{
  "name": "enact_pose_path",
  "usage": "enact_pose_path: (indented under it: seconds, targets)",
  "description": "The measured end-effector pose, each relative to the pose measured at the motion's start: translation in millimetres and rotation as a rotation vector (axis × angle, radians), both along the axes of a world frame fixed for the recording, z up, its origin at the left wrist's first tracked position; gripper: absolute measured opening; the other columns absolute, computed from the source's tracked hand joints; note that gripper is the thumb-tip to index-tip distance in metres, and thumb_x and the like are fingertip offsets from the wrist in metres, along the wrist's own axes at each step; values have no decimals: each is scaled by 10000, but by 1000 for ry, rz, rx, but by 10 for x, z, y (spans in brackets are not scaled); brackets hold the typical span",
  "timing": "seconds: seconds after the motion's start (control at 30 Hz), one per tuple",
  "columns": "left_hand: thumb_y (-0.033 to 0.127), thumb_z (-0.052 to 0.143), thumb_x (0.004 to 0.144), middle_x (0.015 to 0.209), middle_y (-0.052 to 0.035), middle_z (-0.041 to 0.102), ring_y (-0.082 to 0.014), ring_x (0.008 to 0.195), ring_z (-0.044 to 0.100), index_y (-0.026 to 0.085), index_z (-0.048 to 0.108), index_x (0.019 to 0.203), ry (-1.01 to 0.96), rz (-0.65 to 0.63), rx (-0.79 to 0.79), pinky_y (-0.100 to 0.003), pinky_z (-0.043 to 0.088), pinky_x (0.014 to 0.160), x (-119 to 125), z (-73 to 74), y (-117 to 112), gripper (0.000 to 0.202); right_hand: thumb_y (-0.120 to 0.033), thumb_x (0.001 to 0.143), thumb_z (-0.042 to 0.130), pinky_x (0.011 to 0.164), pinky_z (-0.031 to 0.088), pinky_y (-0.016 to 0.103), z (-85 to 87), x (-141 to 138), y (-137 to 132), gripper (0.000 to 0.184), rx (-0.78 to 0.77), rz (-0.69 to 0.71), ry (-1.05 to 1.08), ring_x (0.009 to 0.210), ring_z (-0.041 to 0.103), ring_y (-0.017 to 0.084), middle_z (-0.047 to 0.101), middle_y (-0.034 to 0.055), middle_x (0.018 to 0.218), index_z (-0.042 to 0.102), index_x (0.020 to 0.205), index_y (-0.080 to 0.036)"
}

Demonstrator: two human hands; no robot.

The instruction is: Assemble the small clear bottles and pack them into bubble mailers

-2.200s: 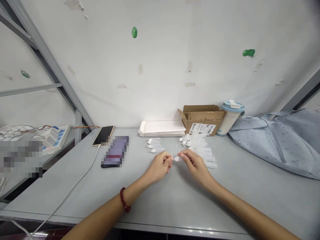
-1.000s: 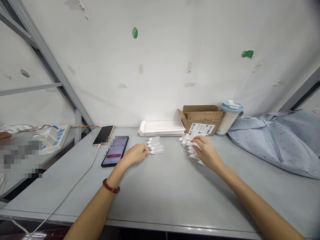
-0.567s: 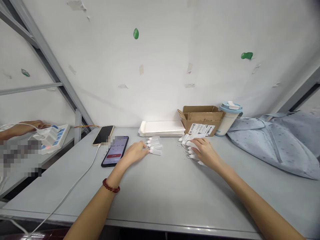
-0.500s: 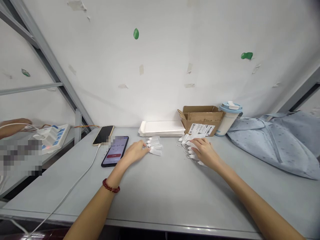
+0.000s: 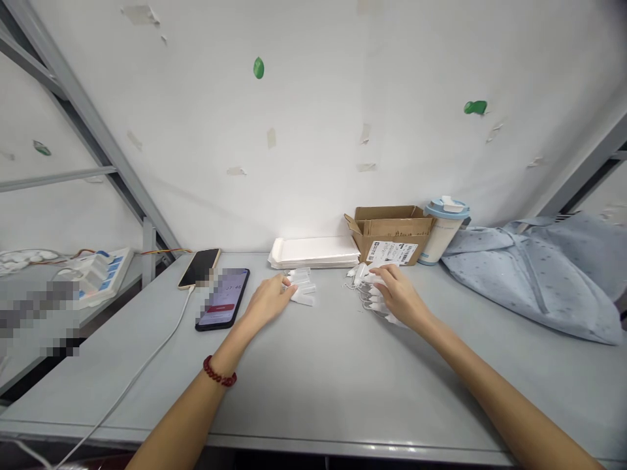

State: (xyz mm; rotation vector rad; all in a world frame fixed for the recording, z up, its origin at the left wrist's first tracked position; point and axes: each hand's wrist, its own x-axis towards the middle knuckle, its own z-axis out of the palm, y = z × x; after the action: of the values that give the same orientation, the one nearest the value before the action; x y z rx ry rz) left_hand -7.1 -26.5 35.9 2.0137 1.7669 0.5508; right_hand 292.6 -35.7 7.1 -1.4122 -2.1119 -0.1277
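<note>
My left hand [image 5: 271, 301], a red beaded bracelet [image 5: 219, 372] on its wrist, rests at the left end of a short row of small white translucent tubes [image 5: 304, 288]. Its thumb and bent fingers close on one of them, partly hiding it. My right hand [image 5: 404, 299] reaches over a second group of similar tubes [image 5: 375, 297], which have thin white cords at their left ends. Thumb and forefinger pinch a tube near the top of this group. The palm and fingers cover part of the group.
Behind the tubes lie a stack of white flat packets [image 5: 316, 251], an open cardboard box [image 5: 392, 228] and a tilted cup with blue lid [image 5: 443, 232]. A blue cloth bag [image 5: 533, 287] is at right. Two phones [image 5: 223, 300], a white cable [image 5: 157, 352] and a power strip [image 5: 115, 277] are at left.
The view has shifted slightly. My left thumb has moved a little further over the tubes, and my right fingers have shifted slightly. Another person's hand at the far left has left the view.
</note>
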Motion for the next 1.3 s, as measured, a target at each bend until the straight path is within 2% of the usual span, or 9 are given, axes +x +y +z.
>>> enact_pose_path:
  seconds: [0.1, 0.27, 0.4, 0.57, 0.73, 0.97, 1.3]
  targets:
    - [405, 447, 811, 607, -14, 599, -191, 635, 593, 173, 575, 867, -190, -90, 12, -265, 402, 592, 140, 18, -98, 271, -234, 890, 381, 777, 474, 348, 87, -86, -78, 234, -19, 68, 202, 926, 570, 213, 574, 105, 1021, 531, 1064, -191]
    - [436, 495, 797, 620, 4, 553, -143, 567, 550, 154, 576, 932, -487, -287, -149, -236, 408, 516, 382, 3, -284, 323, -361, 872, 452, 610, 477, 295, 222, -306, -298, 222, -227, 97, 486, 716, 585, 168, 636, 48, 881, 574, 977, -209]
    - [449, 515, 796, 658, 5, 555, -105, 522, 504, 140, 562, 1065, -562, -344, -284, -226, 407, 507, 453, -19, -344, 413, -399, 857, 475, 578, 467, 281, 263, -425, -410, 252, -299, 135, 580, 694, 584, 159, 642, 44, 846, 594, 958, -201]
    - [419, 536, 792, 654, 7, 552, -81, 497, 481, 141, 603, 923, -597, -405, -342, -221, 398, 513, 468, -28, -355, 315, -408, 842, 500, 577, 468, 280, 274, -469, -451, 248, -303, 154, 603, 676, 583, 156, 640, 30, 804, 604, 947, -209]
    - [391, 554, 781, 666, 1, 566, -73, 493, 475, 141, 593, 781, -637, -418, -329, -216, 387, 501, 493, -12, -379, 253, -413, 838, 508, 607, 467, 285, 277, -475, -459, 258, -337, 164, 644, 688, 580, 156, 633, 26, 784, 605, 949, -201]
    - [412, 549, 792, 684, -7, 578, -63, 484, 464, 135, 585, 787, -707, -355, -280, -202, 358, 472, 476, 2, -358, 279, -425, 827, 510, 567, 448, 276, 296, -475, -468, 275, -388, 150, 675, 643, 565, 152, 613, 13, 719, 609, 941, -195]
    - [396, 555, 799, 698, -11, 584, -61, 502, 467, 126, 592, 787, -697, -387, -289, -200, 370, 489, 467, 22, -371, 272, -414, 834, 506, 579, 449, 274, 299, -474, -475, 263, -385, 176, 649, 646, 564, 148, 615, 17, 725, 610, 932, -194]
